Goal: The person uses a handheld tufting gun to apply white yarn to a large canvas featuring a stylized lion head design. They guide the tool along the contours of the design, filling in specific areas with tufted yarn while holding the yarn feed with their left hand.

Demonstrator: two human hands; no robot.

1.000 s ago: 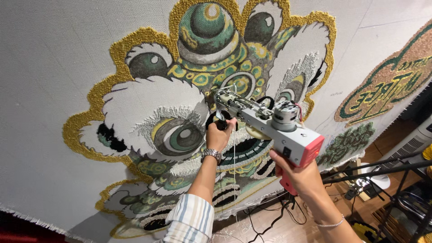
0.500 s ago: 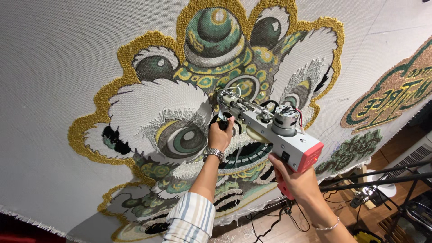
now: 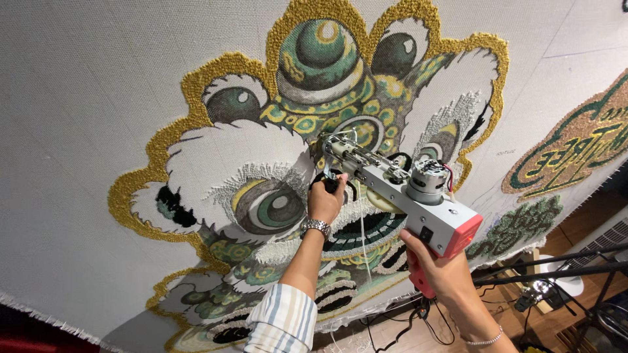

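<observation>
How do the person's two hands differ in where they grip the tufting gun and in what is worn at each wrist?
The left hand grips the black front handle near the cloth; the right hand grips the red rear grip. The left wrist has a metal watch and striped sleeve; the right has a thin bracelet. Both hold the tufting gun.

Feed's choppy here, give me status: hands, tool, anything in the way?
Left hand grips black front handle; right hand on red grip of grey tufting gun. Needle against the lion-face rug cloth. Nothing blocking.
</observation>
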